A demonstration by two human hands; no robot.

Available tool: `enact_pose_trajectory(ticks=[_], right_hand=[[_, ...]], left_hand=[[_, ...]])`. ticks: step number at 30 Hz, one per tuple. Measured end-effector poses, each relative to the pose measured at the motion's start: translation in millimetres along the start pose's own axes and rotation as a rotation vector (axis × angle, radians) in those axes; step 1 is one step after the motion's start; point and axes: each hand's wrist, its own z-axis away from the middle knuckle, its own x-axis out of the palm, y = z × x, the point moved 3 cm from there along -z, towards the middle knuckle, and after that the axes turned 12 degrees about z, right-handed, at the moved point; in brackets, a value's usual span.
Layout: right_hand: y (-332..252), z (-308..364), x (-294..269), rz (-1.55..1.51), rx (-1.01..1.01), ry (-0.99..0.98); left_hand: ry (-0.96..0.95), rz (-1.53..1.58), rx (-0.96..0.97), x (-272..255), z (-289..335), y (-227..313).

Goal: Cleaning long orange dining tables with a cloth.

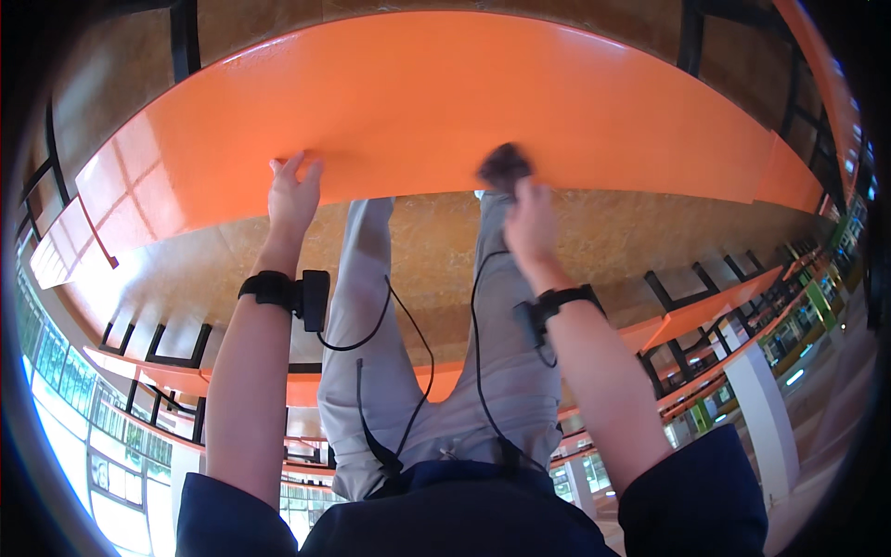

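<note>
Your left hand (293, 197) rests flat, fingers spread, on the near edge of a long orange tabletop (445, 102) whose long axis runs left to right in front of you. Your right hand (529, 223) grips a dark, blurred cloth (504, 168), bunched without clear direction, against that same edge.

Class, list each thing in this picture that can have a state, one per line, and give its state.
left hand: open, fingers resting flat on the near edge of the table
right hand: closed around the dark cloth
dark cloth: bunched, blurred, pressed on the table
orange table: bare, glossy
wrist bands: strapped on, cables hanging
</note>
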Motion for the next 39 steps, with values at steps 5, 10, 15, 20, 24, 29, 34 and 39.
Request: enact_pose_trajectory(ticks=[5,10,15,20,24,29,34,39], right_hand=[[-87,14,6,-0.130,-0.343,-0.201],[-37,-21,-6,-0.026,-0.304,0.028],[29,-34,-21,-0.082,0.082,0.192],[-48,2,0,-0.059,-0.004,-0.046],[-132,19,17,-0.216,-0.307,-0.210],[-124,-14,5,-0.203,-0.294,-0.123],[27,-104,-25,-0.086,0.036,0.248],[22,-163,-77,-0.119,0.237,0.337]], left_hand=[[-0.170,0.141,-0.003,-11,-11,-14],[-0.324,0.173,-0.053,-11,-26,-27],[-0.474,0.152,-0.162,-15,-12,-11],[-0.511,0.056,-0.156,-17,3,14],[-0.511,-0.004,-0.104,-21,-2,6],[-0.590,0.050,-0.147,-30,-15,-8],[-0.697,0.118,-0.068,-25,-15,8],[-0.842,0.097,-0.152,-32,-9,20]])
